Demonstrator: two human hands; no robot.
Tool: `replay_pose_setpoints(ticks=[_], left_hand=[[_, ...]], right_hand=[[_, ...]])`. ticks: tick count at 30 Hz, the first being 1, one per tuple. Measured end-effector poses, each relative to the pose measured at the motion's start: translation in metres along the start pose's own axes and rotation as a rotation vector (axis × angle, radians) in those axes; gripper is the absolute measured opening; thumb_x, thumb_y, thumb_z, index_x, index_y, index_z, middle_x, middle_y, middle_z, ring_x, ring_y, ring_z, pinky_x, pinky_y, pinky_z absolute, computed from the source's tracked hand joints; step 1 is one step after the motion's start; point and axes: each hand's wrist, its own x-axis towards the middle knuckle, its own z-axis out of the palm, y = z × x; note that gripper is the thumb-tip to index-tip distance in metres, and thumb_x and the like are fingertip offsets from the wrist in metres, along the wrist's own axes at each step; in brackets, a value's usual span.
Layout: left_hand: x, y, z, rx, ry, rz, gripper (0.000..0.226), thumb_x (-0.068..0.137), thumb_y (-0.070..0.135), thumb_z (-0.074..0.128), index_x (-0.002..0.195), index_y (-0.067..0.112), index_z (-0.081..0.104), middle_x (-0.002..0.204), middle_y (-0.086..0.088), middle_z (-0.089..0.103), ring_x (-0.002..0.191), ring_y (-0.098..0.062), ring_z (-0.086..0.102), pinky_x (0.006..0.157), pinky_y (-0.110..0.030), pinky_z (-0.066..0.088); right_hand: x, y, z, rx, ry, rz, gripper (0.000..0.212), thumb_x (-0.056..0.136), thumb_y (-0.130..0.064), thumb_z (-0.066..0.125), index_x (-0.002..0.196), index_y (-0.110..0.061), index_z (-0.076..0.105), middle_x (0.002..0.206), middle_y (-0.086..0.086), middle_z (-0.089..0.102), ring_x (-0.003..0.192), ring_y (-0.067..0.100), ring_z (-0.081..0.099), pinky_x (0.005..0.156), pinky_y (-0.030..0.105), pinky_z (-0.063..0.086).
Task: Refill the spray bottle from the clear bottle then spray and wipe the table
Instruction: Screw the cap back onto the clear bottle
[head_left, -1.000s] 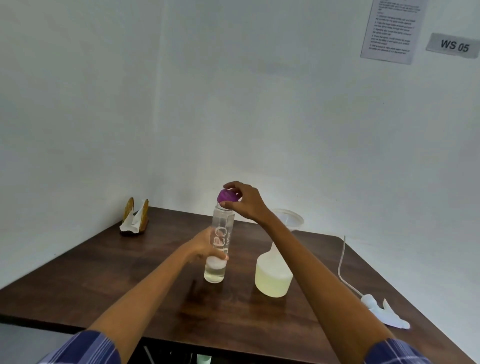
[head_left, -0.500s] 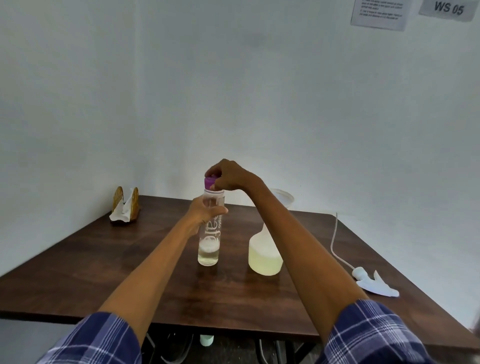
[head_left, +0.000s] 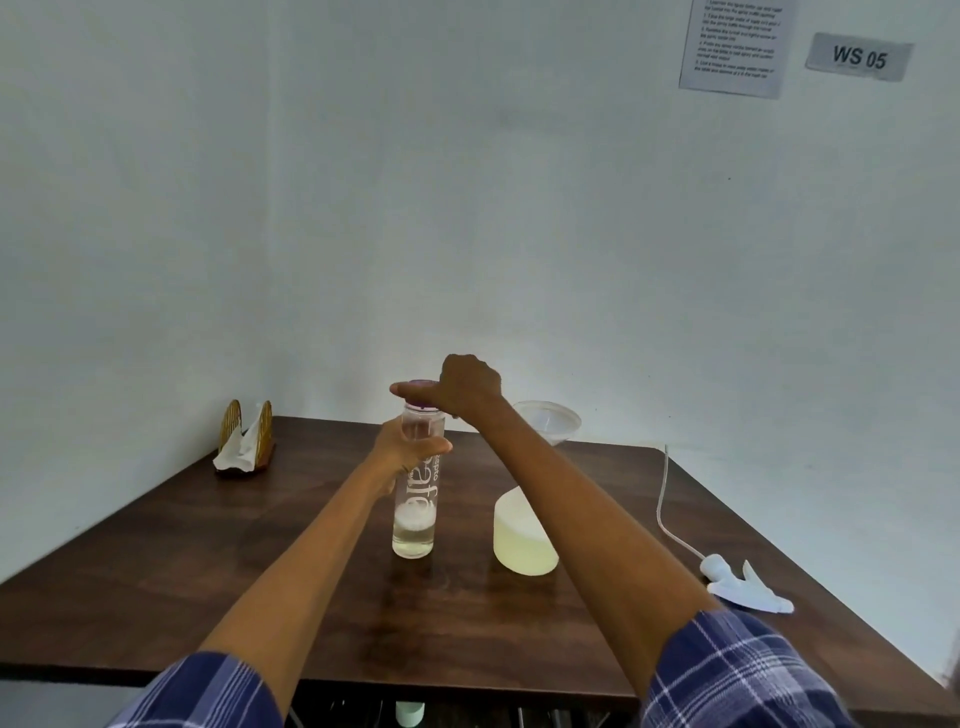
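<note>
2 hands gripping clear bottle, cap

The upright clear bottle, purple-capped and nearly empty, stands near the funnel-topped spray bottle holding pale liquid.
</note>
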Motion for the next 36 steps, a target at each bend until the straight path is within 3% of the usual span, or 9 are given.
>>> replay_pose_setpoints(ticks=[5,7,9,14,21,26,30,33,36], left_hand=[[-0.003,0.002,0.002,-0.029,0.012,-0.001,0.046,0.074,0.006,0.075,0.116,0.007,0.057,0.108,-0.015,0.064,0.086,-0.024,0.062,0.079,-0.035,0.051],[-0.003,0.001,0.003,-0.008,0.022,-0.004,0.047,0.075,0.008,0.075,0.118,0.008,0.054,0.107,-0.013,0.061,0.091,-0.025,0.060,0.084,-0.037,0.051],[-0.004,0.002,0.003,-0.001,0.018,-0.010,0.049,0.075,0.008,0.074,0.119,0.009,0.053,0.108,-0.012,0.060,0.096,-0.027,0.059,0.088,-0.040,0.050],[-0.004,0.002,0.004,0.009,0.023,-0.003,0.049,0.076,0.008,0.073,0.121,0.008,0.052,0.106,-0.011,0.059,0.095,-0.026,0.058,0.088,-0.040,0.048],[-0.006,0.002,0.003,0.000,0.021,-0.005,0.048,0.075,0.009,0.075,0.117,0.009,0.053,0.110,-0.014,0.061,0.097,-0.028,0.060,0.092,-0.044,0.050],[-0.005,0.002,0.004,0.008,0.024,0.004,0.044,0.076,0.010,0.074,0.115,0.011,0.053,0.106,-0.012,0.061,0.098,-0.029,0.061,0.091,-0.043,0.050],[-0.003,0.000,0.002,-0.004,0.007,0.003,0.046,0.074,0.009,0.075,0.115,0.009,0.054,0.106,-0.013,0.062,0.096,-0.028,0.061,0.090,-0.042,0.051],[0.000,-0.001,0.001,-0.028,0.011,-0.016,0.044,0.072,0.008,0.077,0.111,0.010,0.056,0.101,-0.013,0.064,0.091,-0.028,0.063,0.082,-0.039,0.054],[0.003,-0.003,0.001,-0.046,0.010,-0.021,0.044,0.072,0.006,0.077,0.110,0.010,0.056,0.101,-0.014,0.064,0.085,-0.026,0.062,0.071,-0.032,0.052]], right_hand=[[-0.002,0.006,-0.021,0.102,-0.099,-0.119,0.092,0.061,-0.095,0.016,0.064,-0.010,0.052,0.070,0.004,0.059,0.075,0.021,0.058,0.072,0.031,0.041],[-0.007,0.006,-0.029,0.319,-0.260,-0.173,0.093,0.080,-0.080,0.010,0.109,-0.009,0.063,0.115,0.013,0.065,0.108,0.027,0.058,0.091,0.039,0.042],[-0.010,0.009,-0.034,0.376,-0.394,-0.173,0.080,0.091,-0.064,0.011,0.135,-0.007,0.046,0.138,0.015,0.051,0.124,0.031,0.051,0.103,0.042,0.038],[0.004,0.020,-0.043,0.265,0.070,-0.185,0.058,0.096,-0.057,0.027,0.075,-0.009,0.054,0.065,0.009,0.066,0.059,0.017,0.062,0.077,0.029,0.047],[0.003,0.016,-0.021,0.177,-0.209,-0.331,0.048,0.102,-0.039,0.030,0.100,-0.002,0.061,0.101,0.013,0.064,0.092,0.026,0.055,0.083,0.034,0.039],[0.009,0.015,-0.030,0.224,0.245,-0.198,0.060,0.098,-0.050,0.033,0.091,0.000,0.066,0.092,0.013,0.071,0.085,0.028,0.064,0.079,0.036,0.048],[0.006,0.012,-0.035,0.174,0.022,-0.313,0.032,0.092,-0.032,0.056,0.111,-0.006,0.065,0.104,0.013,0.070,0.097,0.027,0.065,0.084,0.031,0.046],[-0.001,0.006,-0.022,0.036,-0.223,-0.352,0.044,0.093,-0.026,0.057,0.132,-0.006,0.052,0.130,0.014,0.057,0.119,0.027,0.054,0.095,0.027,0.039],[-0.002,0.005,-0.003,-0.010,-0.233,-0.346,0.038,0.094,-0.021,0.052,0.127,-0.001,0.054,0.126,0.018,0.059,0.115,0.033,0.053,0.092,0.034,0.040]])
